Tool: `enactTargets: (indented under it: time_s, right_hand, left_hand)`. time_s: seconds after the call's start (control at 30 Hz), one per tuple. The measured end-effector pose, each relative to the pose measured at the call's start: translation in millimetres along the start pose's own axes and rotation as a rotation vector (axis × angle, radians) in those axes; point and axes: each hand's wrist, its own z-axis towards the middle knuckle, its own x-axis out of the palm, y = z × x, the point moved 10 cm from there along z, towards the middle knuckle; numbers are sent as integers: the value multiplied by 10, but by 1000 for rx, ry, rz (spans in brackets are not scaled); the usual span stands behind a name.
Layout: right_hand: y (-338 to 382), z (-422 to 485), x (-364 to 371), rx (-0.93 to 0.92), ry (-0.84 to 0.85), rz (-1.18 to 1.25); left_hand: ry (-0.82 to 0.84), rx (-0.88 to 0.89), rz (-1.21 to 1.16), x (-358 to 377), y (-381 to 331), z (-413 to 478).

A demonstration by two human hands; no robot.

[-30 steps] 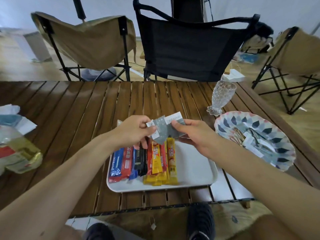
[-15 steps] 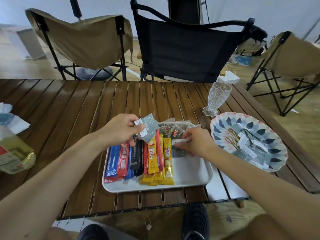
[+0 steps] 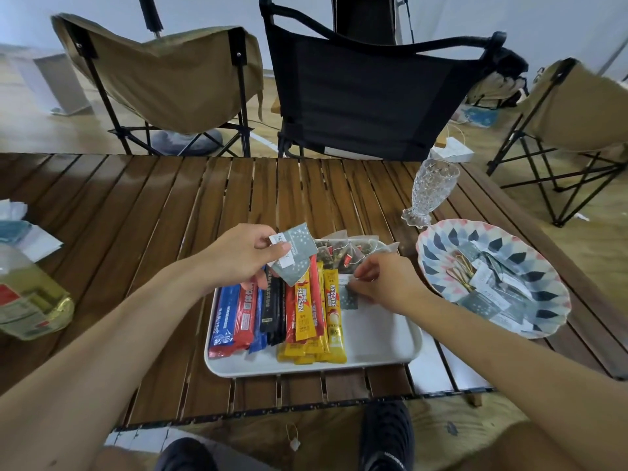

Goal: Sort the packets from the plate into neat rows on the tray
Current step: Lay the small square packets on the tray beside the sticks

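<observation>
Grey packet at the tray, spares held above

Right hand pinches a grey packet down on the tray, just right of the yellow sticks; left hand pinches a fan of grey packets over the row. More lie on the plate, right. Risks: packet lands skewed or overlaps the sticks; loose fan slips, scattering the row; right forearm nudges the plate

Slatted wooden bench. Cut-glass goblet upright near far right corner. Plastic bottle of yellow liquid at left edge, white papers just beyond. Past far edge: tan chair, black chair, second tan chair. Dark shoe below near edge
</observation>
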Motion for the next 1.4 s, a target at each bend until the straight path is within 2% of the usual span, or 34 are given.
enactTargets:
  time_s: [0.1, 0.2, 0.3, 0.4, 0.5, 0.57, 0.67, 0.87, 0.97, 1.13, 1.33, 1.4]
  right_hand:
    - [41, -12, -28, 10, -6, 125]
    - [260, -54, -178, -111, -87, 163]
    - [562, -106, -200, -227, -33, 312]
    - [774, -132, -149, -312, 61, 357]
    - [811, -140, -115, -338, 93, 369]
    - [742, -127, -133, -298, 82, 409]
    - [460, -81, -204, -136, 92, 487]
    - [-267, -160, -119, 236, 249, 563]
    - [-416, -177, -63, 274, 255, 521]
    - [-433, -107, -6, 216, 239, 321]
    - [-113, -93, -69, 4, 140, -282]
    - [-29, -92, -107, -50, 97, -384]
  left_hand:
    - [36, 1, 8, 33, -5, 3]
    - [84, 9, -8, 81, -22, -11]
    - [146, 47, -28, 146, -87, -40]
    - [194, 74, -10, 199, -150, -63]
    - [165, 78, -2, 192, -192, -48]
    - [123, 79, 1, 163, -198, -34]
    - [73, 56, -5, 108, -149, -13]
    - [37, 42, 42, 58, -77, 5]
    - [37, 36, 49, 65, -70, 7]
    - [34, 48, 68, 63, -76, 15]
    - [49, 33, 69, 64, -6, 6]
    - [70, 27, 77, 85, 21, 7]
